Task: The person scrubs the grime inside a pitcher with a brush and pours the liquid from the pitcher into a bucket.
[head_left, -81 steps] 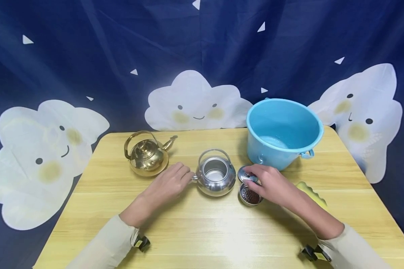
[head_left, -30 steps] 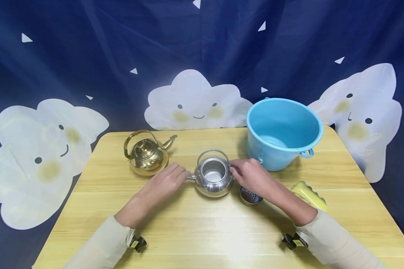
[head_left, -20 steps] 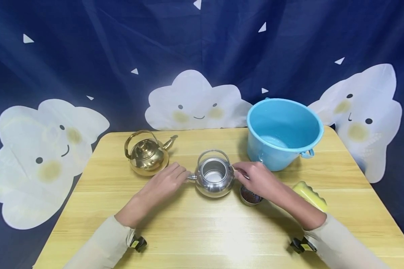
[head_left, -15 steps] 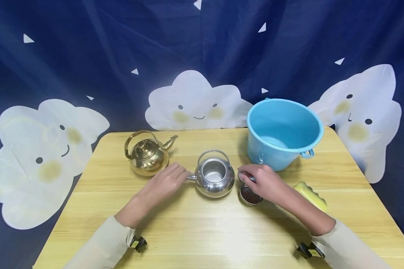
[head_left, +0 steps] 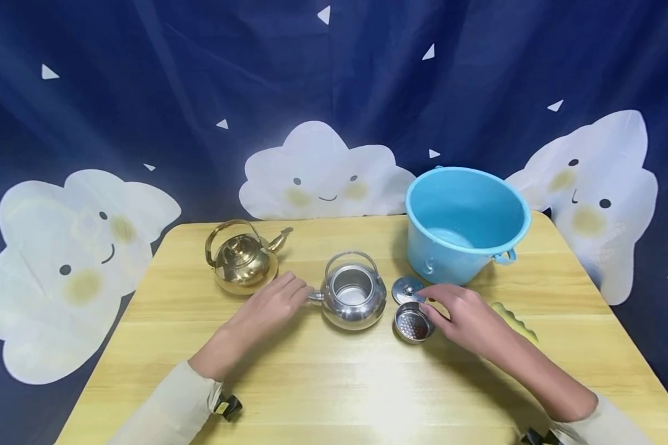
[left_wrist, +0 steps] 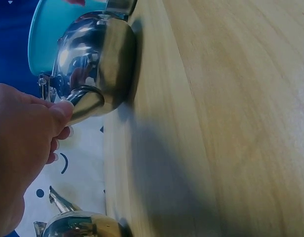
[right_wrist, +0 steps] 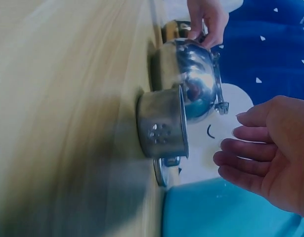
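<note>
A silver teapot (head_left: 353, 306) without its lid stands mid-table, its hoop handle raised. My left hand (head_left: 273, 303) pinches its spout (left_wrist: 85, 102) between thumb and fingers, as the left wrist view shows. To the teapot's right lies its round silver lid (head_left: 408, 289), knob up. Just in front of the lid stands a perforated metal infuser basket (head_left: 413, 324), upright. My right hand (head_left: 467, 318) hovers at the right of the infuser and lid. In the right wrist view its fingers (right_wrist: 245, 153) are loosely extended and hold nothing.
A gold teapot (head_left: 244, 264) stands behind my left hand, its spout pointing right. The large blue bucket (head_left: 451, 266) is behind the lid, at the back right. A yellow wavy-edged sponge (head_left: 514, 322) lies partly hidden behind my right forearm.
My right hand has moved from the silver teapot's right side out to the right, uncovering the lid and infuser. My left hand stays on the spout.
</note>
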Action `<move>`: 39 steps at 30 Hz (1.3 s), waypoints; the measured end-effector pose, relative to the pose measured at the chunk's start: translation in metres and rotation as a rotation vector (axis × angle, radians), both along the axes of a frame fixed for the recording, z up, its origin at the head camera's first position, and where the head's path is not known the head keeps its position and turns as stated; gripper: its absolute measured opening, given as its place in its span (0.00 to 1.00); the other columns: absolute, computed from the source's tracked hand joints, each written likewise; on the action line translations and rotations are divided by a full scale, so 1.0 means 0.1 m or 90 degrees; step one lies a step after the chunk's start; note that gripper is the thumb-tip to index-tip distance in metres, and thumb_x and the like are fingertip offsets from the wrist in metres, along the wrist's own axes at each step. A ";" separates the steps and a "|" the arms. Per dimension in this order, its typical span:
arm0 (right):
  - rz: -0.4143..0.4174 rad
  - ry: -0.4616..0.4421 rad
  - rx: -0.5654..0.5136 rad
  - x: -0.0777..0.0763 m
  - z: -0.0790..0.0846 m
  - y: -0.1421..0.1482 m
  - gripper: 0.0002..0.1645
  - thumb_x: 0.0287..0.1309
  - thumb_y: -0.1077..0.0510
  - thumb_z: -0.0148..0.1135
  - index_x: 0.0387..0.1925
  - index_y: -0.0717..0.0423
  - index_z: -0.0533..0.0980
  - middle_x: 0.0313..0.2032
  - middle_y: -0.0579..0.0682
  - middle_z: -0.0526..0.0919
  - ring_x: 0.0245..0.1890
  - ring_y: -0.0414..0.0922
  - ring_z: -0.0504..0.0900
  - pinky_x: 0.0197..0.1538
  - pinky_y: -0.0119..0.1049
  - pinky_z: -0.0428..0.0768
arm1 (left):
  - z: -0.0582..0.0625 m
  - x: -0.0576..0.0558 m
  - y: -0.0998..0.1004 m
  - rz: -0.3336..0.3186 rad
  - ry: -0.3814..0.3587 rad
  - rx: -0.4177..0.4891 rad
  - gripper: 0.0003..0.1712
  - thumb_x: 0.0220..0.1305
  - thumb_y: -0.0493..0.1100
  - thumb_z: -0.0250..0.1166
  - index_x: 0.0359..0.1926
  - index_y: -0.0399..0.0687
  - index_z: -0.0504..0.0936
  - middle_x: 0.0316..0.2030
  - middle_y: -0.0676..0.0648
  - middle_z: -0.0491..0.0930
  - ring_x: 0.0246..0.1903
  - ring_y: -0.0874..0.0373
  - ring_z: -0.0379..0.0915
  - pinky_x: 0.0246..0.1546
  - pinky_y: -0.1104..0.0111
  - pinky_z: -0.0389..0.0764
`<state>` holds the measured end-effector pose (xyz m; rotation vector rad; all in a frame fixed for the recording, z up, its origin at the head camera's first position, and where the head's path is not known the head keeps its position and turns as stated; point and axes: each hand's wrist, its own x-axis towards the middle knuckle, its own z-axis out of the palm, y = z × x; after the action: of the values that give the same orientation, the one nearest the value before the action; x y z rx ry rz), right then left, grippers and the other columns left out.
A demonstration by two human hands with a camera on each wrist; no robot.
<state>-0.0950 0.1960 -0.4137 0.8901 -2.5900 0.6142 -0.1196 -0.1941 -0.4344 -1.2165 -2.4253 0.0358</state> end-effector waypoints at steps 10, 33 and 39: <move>-0.031 0.022 -0.010 0.21 -0.04 0.33 0.20 0.48 0.64 0.78 0.45 0.56 0.86 0.42 0.50 0.91 0.41 0.47 0.90 0.42 0.44 0.89 | -0.01 0.03 -0.01 -0.001 0.006 0.000 0.13 0.70 0.39 0.63 0.53 0.40 0.82 0.44 0.47 0.85 0.45 0.57 0.78 0.51 0.69 0.85; -0.140 0.030 0.003 0.48 -0.10 0.97 0.24 0.45 0.62 0.81 0.47 0.55 0.84 0.44 0.56 0.90 0.44 0.57 0.88 0.54 0.16 0.73 | 0.02 0.02 0.01 0.010 -0.011 -0.004 0.14 0.72 0.42 0.62 0.54 0.40 0.81 0.45 0.46 0.84 0.46 0.56 0.78 0.52 0.69 0.85; -0.171 0.008 0.029 0.55 -0.12 1.13 0.25 0.44 0.60 0.81 0.47 0.57 0.84 0.43 0.56 0.89 0.44 0.58 0.87 0.50 0.22 0.75 | 0.02 0.02 0.01 0.010 -0.004 -0.003 0.14 0.71 0.41 0.63 0.54 0.40 0.82 0.45 0.47 0.84 0.45 0.56 0.78 0.51 0.69 0.85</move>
<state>-0.0403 0.3093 -0.4255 0.5428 -2.6584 0.4744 -0.1179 -0.1929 -0.4328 -1.2019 -2.4407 0.0425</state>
